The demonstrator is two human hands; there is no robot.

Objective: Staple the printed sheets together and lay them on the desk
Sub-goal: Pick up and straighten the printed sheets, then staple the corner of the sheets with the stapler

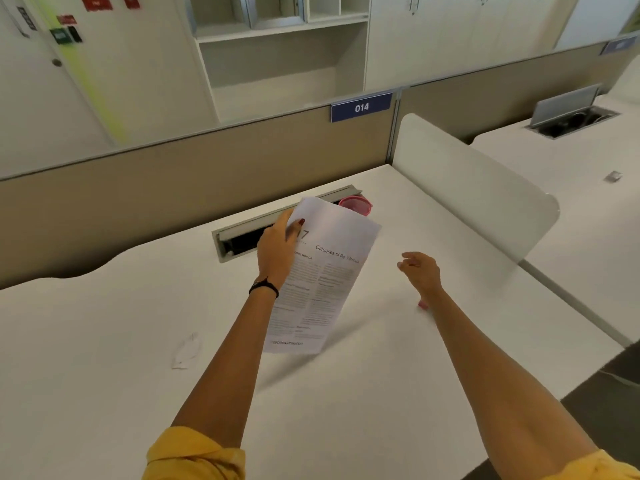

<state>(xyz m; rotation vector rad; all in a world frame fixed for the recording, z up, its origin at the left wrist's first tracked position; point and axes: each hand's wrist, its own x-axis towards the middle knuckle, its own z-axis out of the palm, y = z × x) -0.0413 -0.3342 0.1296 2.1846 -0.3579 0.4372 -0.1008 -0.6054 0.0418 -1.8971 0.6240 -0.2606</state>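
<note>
White printed sheets (322, 271) are held above the table (104, 341) by the left hand (277, 251), whose grip is clenched on their upper left edge, the thumb laid across the front page. The sheets hang tilted, the lower edge near the table surface but whether it touches cannot be told. Two columns of text and a heading are seen on the front page.

Taking the sheets as landmark: just behind their top edge a grey cable slot (242, 233) is set into the table, partly covered by the hand and the paper. A pink cup-like object (356, 204) is seen just behind the top right corner of the sheets. The right hand (420, 271) is held apart to the right of the sheets, above the table, its grip loosely released with fingers curled and nothing clearly held. Just beneath the right wrist a small pink item (422, 304) is partly hidden; what it is cannot be told. To the lower left of the sheets, well apart, a small scrap of white paper (187, 351) lies on the table. A black band (264, 287) is worn on the left wrist.
</note>
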